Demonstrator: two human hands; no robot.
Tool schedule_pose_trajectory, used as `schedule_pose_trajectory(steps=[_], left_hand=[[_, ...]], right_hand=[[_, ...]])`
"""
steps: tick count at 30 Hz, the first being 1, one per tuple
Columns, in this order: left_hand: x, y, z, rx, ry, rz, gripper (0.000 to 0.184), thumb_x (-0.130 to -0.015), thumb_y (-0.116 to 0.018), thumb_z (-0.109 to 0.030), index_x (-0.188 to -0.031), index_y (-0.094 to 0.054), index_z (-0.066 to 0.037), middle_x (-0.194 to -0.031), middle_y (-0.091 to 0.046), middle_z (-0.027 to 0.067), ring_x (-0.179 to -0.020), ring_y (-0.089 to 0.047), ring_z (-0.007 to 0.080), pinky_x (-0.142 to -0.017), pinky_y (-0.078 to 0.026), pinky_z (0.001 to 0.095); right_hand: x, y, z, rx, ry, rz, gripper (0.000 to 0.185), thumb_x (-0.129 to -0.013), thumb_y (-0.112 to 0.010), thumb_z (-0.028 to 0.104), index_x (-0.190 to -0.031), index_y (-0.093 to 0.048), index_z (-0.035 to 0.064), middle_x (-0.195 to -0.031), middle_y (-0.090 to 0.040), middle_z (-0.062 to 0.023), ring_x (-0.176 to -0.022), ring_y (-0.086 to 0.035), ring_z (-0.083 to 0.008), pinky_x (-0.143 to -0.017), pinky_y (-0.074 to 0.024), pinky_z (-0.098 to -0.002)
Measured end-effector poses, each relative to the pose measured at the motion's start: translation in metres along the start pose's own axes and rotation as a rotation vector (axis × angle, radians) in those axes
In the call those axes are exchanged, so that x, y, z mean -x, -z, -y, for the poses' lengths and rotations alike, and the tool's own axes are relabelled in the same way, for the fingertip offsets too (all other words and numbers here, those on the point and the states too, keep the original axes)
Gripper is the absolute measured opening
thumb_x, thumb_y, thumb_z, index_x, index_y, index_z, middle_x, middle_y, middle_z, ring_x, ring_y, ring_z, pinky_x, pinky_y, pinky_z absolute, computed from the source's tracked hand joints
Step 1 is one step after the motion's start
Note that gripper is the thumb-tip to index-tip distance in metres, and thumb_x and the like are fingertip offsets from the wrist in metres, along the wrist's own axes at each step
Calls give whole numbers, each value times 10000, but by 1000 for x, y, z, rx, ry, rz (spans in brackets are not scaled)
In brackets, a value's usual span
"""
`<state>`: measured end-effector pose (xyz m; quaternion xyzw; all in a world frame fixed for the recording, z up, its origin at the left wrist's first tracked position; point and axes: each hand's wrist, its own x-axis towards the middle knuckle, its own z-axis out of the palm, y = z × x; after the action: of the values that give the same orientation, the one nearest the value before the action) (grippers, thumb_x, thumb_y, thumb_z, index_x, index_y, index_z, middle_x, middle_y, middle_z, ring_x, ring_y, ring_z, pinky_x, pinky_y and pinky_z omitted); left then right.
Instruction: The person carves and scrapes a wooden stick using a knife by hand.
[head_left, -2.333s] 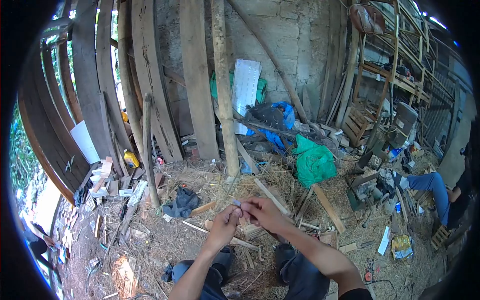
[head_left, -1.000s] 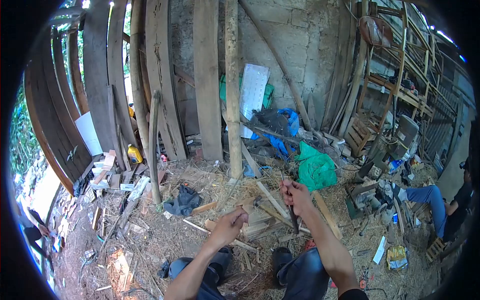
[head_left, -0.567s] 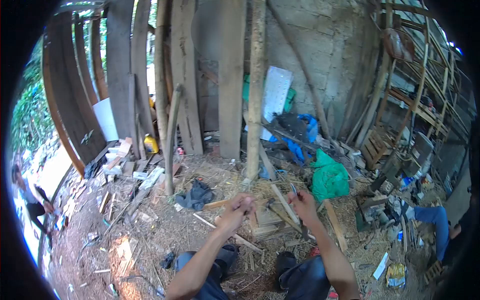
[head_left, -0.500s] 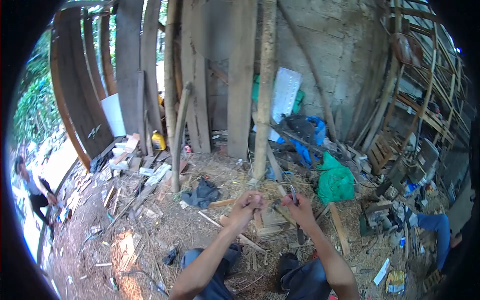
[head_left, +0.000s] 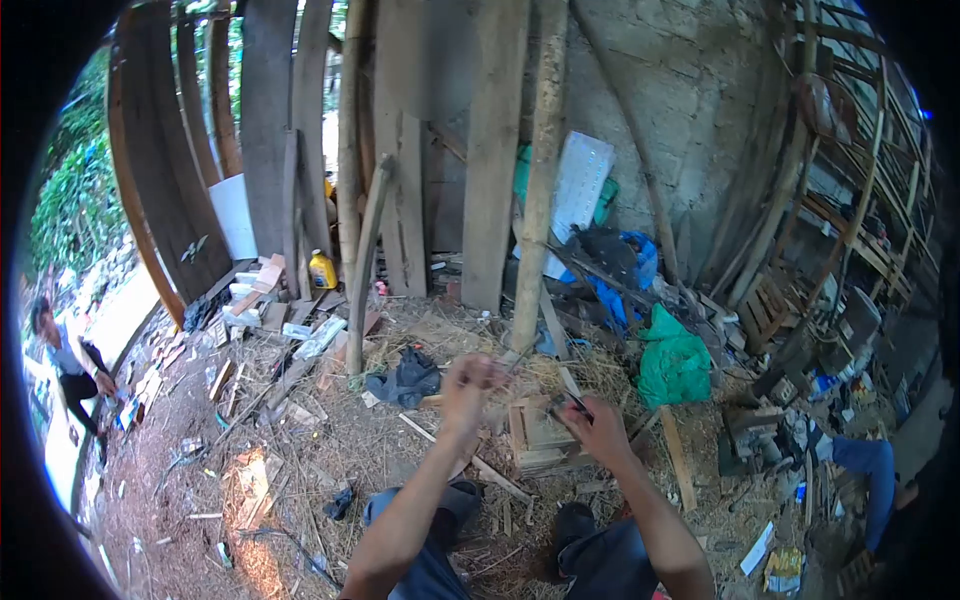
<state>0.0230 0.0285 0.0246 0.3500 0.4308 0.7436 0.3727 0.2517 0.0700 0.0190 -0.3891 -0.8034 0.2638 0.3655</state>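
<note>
My left hand [head_left: 468,388] is raised in front of me, its fingers pinched together and blurred; what they hold, if anything, is too small to name. To its right and slightly lower, my right hand [head_left: 597,428] is closed around a thin dark tool [head_left: 577,403] whose tip points up and left. The two hands are apart. Below and between them, a small stack of wooden boards [head_left: 540,440] lies on the straw-covered ground.
A wooden post [head_left: 536,200] stands ahead, with a green sack [head_left: 674,360] to its right. A black plastic bag [head_left: 405,380] and a yellow bottle [head_left: 322,270] are at left. One person [head_left: 75,360] is at far left; another's leg [head_left: 868,470] shows at right.
The view has swung left, bringing the person at far left further in. My left hand has risen, and my right hand has lowered with its tool now tilted left.
</note>
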Motion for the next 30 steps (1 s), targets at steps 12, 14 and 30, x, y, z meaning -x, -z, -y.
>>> schedule_pose_trajectory(steps=[12, 14, 30], left_hand=[[1, 53, -18, -723, 78, 778, 322, -781, -538, 50, -1089, -569, -40, -870, -594, 32, -791, -564, 115, -733, -457, 257], [10, 47, -9, -710, 137, 878, 322, -787, -538, 25, -1093, -599, -55, -890, -595, 23, -793, -559, 126, -739, -457, 256], [20, 9, -1, -565, 48, 485, 172, -926, -532, -158, -1001, -610, -24, -743, -596, 33, -670, -505, 93, -634, -426, 260]], right_hand=[[-1, 27, -10, 360, 220, -122, 130, -805, -595, 79, -926, -636, 99, -921, -638, -48, -738, -631, -290, -590, -506, -393], [-2, 30, -11, 420, 284, -129, 160, -787, -598, 59, -933, -640, 110, -944, -643, -41, -730, -636, -280, -591, -512, -384], [-7, 40, -11, 110, 12, -444, 127, -869, -566, 90, -971, -616, 34, -880, -674, -138, -810, -661, -291, -649, -518, -354]])
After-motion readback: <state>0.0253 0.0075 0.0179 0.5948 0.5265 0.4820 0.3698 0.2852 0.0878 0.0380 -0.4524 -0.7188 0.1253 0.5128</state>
